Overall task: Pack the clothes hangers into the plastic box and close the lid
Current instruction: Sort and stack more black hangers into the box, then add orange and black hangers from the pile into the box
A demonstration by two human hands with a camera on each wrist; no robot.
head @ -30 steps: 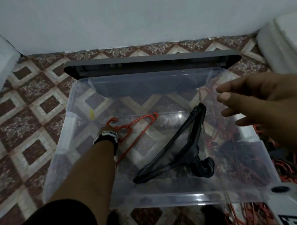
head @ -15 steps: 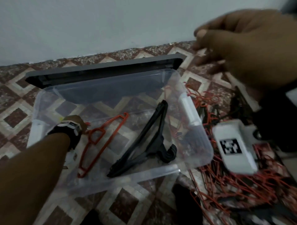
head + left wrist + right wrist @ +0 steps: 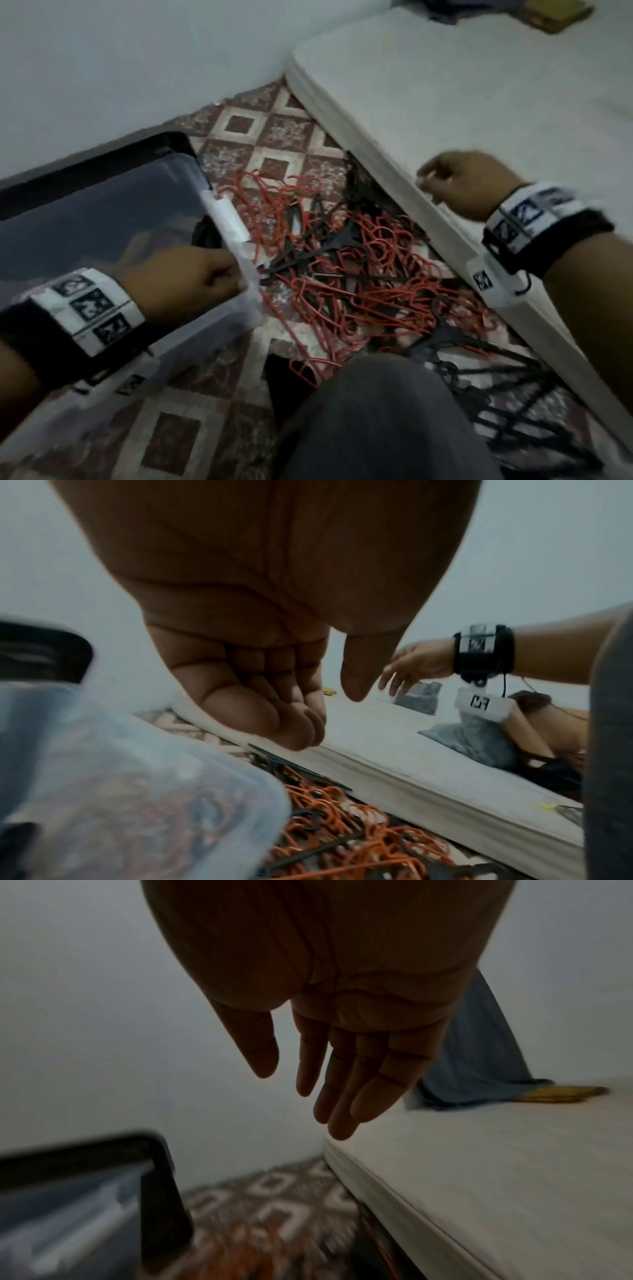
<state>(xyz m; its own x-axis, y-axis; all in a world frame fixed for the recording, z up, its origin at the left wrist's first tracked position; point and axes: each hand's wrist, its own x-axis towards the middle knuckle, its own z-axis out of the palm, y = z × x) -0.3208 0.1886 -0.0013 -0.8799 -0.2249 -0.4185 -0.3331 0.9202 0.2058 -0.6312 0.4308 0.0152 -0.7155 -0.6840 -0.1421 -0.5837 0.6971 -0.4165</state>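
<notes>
My right hand (image 3: 459, 181) is empty with fingers loose, left hand (image 3: 185, 281) curled empty over the box (image 3: 205, 329) rim; I'd drop right into the hangers (image 3: 342, 260) and grab several by the hooks.

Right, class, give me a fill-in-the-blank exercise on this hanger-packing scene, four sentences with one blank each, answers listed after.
1. The tangled pile of hangers on the floor mixes black ones with ____ ones.
2. The pile lies between the plastic box and a white ____.
3. The right hand has its fingers straight and holds ____.
4. The left hand is over the box's rim with its fingers ____.

Missing words: red; mattress; nothing; curled
</notes>
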